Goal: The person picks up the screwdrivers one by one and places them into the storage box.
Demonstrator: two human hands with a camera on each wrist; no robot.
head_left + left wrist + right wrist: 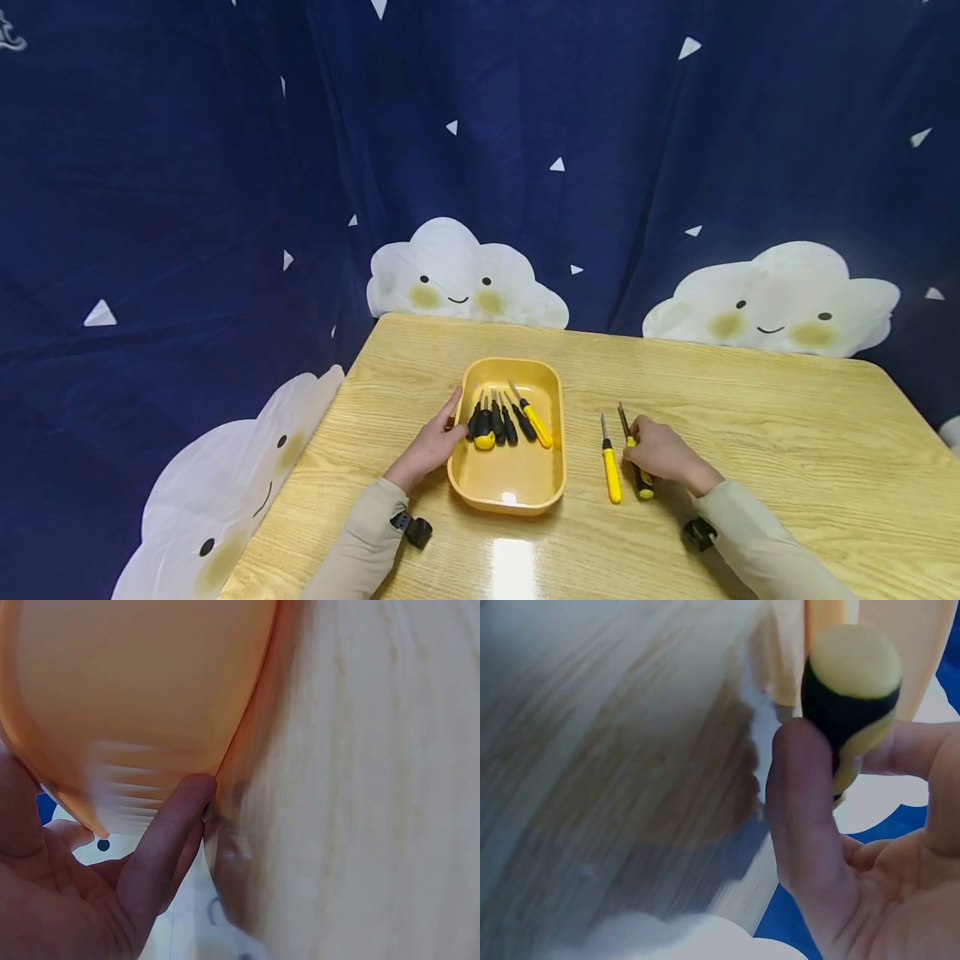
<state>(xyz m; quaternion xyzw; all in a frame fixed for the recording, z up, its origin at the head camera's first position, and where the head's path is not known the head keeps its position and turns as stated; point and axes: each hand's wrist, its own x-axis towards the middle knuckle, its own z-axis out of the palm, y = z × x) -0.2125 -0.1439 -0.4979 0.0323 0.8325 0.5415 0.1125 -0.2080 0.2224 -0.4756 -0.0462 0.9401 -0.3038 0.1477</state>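
Note:
My left hand holds the left side of a yellow plastic bin, thumb at the rim and fingers along the outer wall. Inside the bin lie several black-handled screwdrivers, one of them with a yellow end, and a yellow-handled screwdriver. To the right of the bin, my right hand pinches a black-and-yellow screwdriver between thumb and fingers. Its rounded yellow handle end shows large in the right wrist view. Another yellow screwdriver lies on the table between the bin and that hand.
The wooden table has its back edge against a dark blue curtain printed with white clouds and triangles. A small black device is strapped on the left wrist, and a similar one on the right.

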